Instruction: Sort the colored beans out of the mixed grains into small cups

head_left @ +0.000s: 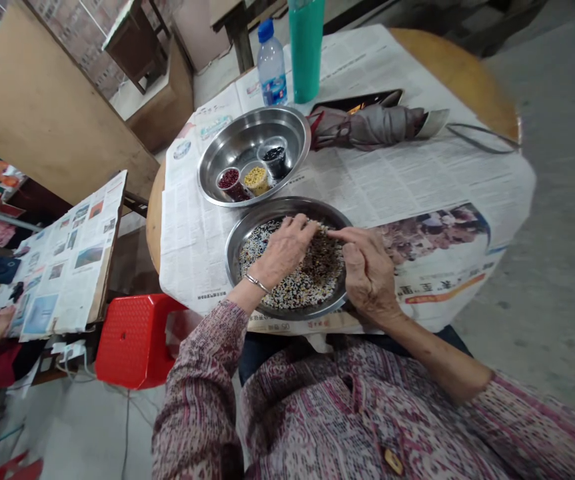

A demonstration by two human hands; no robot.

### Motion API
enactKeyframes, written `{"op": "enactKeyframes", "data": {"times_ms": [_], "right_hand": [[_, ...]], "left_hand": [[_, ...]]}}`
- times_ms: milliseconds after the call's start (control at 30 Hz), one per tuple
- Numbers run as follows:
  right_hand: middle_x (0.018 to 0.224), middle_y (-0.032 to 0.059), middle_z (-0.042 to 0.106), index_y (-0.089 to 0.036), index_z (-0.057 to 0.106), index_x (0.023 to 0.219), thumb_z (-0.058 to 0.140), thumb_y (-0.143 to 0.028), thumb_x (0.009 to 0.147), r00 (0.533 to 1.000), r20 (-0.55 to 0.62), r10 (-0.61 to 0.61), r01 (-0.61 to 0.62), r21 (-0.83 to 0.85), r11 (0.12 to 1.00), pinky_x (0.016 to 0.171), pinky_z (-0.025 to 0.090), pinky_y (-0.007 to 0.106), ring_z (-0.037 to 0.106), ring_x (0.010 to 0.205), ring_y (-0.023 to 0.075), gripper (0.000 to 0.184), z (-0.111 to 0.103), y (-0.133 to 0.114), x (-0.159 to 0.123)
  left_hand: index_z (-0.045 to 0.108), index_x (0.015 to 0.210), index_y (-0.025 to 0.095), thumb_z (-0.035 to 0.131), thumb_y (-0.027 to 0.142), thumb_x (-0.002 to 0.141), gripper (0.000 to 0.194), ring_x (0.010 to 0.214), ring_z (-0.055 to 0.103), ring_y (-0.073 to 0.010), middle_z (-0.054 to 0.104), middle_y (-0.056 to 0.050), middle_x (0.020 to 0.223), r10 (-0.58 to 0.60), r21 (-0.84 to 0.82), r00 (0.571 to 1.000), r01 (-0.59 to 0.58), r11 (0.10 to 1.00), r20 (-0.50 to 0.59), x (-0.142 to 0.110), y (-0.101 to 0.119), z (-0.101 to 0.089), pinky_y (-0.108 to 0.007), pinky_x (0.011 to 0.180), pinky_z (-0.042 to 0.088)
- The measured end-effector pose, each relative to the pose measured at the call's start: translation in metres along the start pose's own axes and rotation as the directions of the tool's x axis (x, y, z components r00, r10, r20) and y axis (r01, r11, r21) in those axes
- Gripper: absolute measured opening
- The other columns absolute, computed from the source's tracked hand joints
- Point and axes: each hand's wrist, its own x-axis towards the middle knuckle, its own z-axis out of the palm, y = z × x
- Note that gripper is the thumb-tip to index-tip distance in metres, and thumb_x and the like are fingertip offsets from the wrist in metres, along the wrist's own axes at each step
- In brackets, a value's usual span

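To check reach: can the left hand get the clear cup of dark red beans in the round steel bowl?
Probably yes: the left hand, over the steel plate of mixed seeds, is near the clear cup; only the plate and bowl rims lie between.

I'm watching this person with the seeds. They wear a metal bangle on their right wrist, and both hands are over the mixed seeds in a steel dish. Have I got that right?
Not quite: the metal bangle is on the left wrist, not the right, as the head view shows. The rest stands: the left hand and right hand are over the mixed seeds in the steel dish.
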Motion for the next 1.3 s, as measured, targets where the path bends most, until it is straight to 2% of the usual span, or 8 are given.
{"op": "enactKeyframes", "data": {"times_ms": [167, 300, 433, 633, 900, 1067, 1200, 1300], "right_hand": [[0.113, 0.0099, 0.071, -0.027, 0.07, 0.116, 0.043, -0.037, 0.105, 1.0, 0.011, 0.015, -0.015, 0.008, 1.0, 0.099, 0.054, 0.053, 0.066, 0.109, 0.0273, 0.031, 0.0, 0.0, 0.0], [0.112, 0.0092, 0.071, -0.028, 0.07, 0.115, 0.045, -0.036, 0.104, 1.0, 0.014, 0.016, -0.016, 0.006, 1.0, 0.099, 0.053, 0.053, 0.065, 0.109, 0.027, 0.029, 0.0, 0.0, 0.0], [0.111, 0.0086, 0.072, -0.028, 0.07, 0.115, 0.045, -0.035, 0.104, 1.0, 0.019, 0.016, -0.016, -0.011, 1.0, 0.098, 0.054, 0.053, 0.066, 0.108, 0.0268, 0.028, 0.001, 0.001, 0.0], [0.11, 0.0085, 0.072, -0.028, 0.071, 0.113, 0.047, -0.034, 0.103, 1.0, 0.014, 0.002, -0.001, -0.01, 1.0, 0.096, 0.054, 0.051, 0.066, 0.107, 0.0265, 0.027, 0.002, 0.003, 0.0], [0.11, 0.0088, 0.072, -0.027, 0.071, 0.113, 0.048, -0.034, 0.102, 1.0, 0.005, 0.008, -0.007, -0.013, 1.0, 0.097, 0.053, 0.051, 0.066, 0.107, 0.0268, 0.026, 0.002, 0.001, 0.0], [0.11, 0.0086, 0.072, -0.028, 0.071, 0.115, 0.049, -0.034, 0.103, 1.0, 0.01, 0.008, -0.008, -0.015, 1.0, 0.098, 0.054, 0.052, 0.066, 0.107, 0.0271, 0.026, 0.001, -0.002, 0.0], [0.112, 0.0098, 0.072, -0.027, 0.07, 0.116, 0.048, -0.034, 0.103, 0.999, 0.032, 0.018, -0.017, -0.024, 1.0, 0.099, 0.053, 0.052, 0.066, 0.109, 0.0275, 0.027, -0.001, -0.003, 0.001], [0.112, 0.0098, 0.072, -0.027, 0.07, 0.116, 0.048, -0.034, 0.103, 0.999, 0.045, 0.023, -0.022, -0.037, 0.999, 0.099, 0.053, 0.053, 0.066, 0.109, 0.0274, 0.027, -0.001, -0.003, 0.0]], "left_hand": [[0.065, 0.108, 0.017, 0.046, 0.006, 0.1, 0.024, 0.104, 0.065, -0.0223, 0.065, -0.01, 0.112, -0.227, -0.004, 0.974, 0.227, 0.974, 0.017, -0.035, -0.013, -0.02, -0.036, 0.095, 0.057], [0.064, 0.11, 0.021, 0.057, 0.025, 0.104, 0.01, 0.106, 0.064, -0.0205, 0.064, -0.005, 0.11, -0.268, -0.057, 0.963, 0.268, 0.962, -0.002, -0.08, -0.013, -0.033, -0.038, 0.1, 0.056], [0.058, 0.124, 0.024, 0.072, 0.045, 0.095, 0.038, 0.107, 0.063, -0.0228, 0.058, -0.007, 0.119, -0.249, -0.153, 0.968, 0.252, 0.956, 0.039, -0.109, -0.001, -0.036, -0.041, 0.096, 0.059], [0.06, 0.122, 0.025, 0.063, 0.024, 0.1, 0.023, 0.1, 0.065, -0.0197, 0.058, -0.006, 0.119, -0.103, -0.192, 0.976, 0.14, 0.971, 0.191, -0.091, 0.027, -0.017, -0.034, 0.087, 0.06], [0.065, 0.112, 0.019, 0.046, 0.01, 0.102, 0.023, 0.105, 0.061, -0.0223, 0.059, -0.01, 0.118, -0.275, -0.114, 0.959, 0.267, 0.957, -0.062, -0.03, -0.004, -0.013, -0.036, 0.089, 0.056], [0.061, 0.121, 0.019, 0.063, 0.03, 0.101, 0.023, 0.12, 0.056, -0.0267, 0.058, -0.011, 0.123, -0.399, -0.039, 0.902, 0.398, 0.916, -0.167, -0.051, -0.023, -0.017, -0.044, 0.109, 0.05], [0.055, 0.129, 0.02, 0.076, 0.051, 0.091, 0.054, 0.117, 0.058, -0.0305, 0.057, -0.012, 0.125, -0.427, -0.002, 0.904, 0.427, 0.904, -0.036, -0.086, -0.015, -0.02, -0.047, 0.099, 0.055], [0.058, 0.123, 0.02, 0.083, 0.037, 0.087, 0.047, 0.11, 0.062, -0.0262, 0.058, -0.009, 0.118, -0.376, -0.145, 0.926, 0.377, 0.915, 0.035, -0.096, -0.003, -0.016, -0.043, 0.097, 0.056]]}}
